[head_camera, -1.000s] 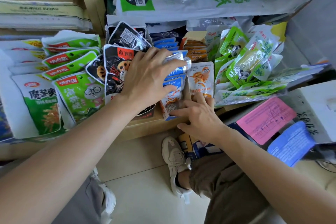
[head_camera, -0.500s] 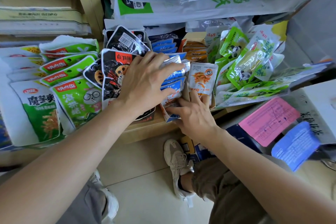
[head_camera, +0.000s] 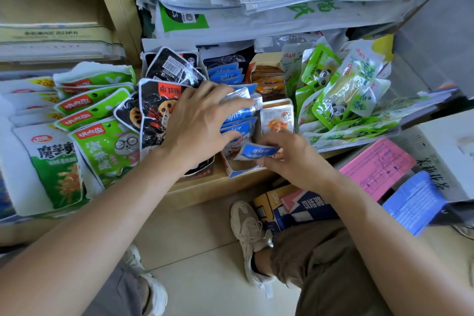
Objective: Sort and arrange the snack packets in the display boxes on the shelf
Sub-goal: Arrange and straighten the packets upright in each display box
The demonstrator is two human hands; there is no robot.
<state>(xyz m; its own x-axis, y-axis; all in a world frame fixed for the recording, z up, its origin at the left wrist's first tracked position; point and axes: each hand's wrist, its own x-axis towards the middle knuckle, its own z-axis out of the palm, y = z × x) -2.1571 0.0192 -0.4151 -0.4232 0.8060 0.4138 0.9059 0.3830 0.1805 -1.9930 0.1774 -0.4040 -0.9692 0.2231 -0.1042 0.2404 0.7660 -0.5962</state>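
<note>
Pinching a blue packet [head_camera: 257, 151] between thumb and curled fingers, the right hand [head_camera: 295, 159] held it tilted over the front end of the blue display box [head_camera: 241, 173] on the shelf [head_camera: 205, 188]. The left hand [head_camera: 202, 123] lay spread over the row of blue packets [head_camera: 237, 120] standing in that box, its fingers nearly straight and fanned, fingertips on their top edges, palm above the black packets [head_camera: 154, 108]. Just right of the box stood an orange packet [head_camera: 278, 117], and beyond it lay a heap of green panda packets [head_camera: 333, 95].
</note>
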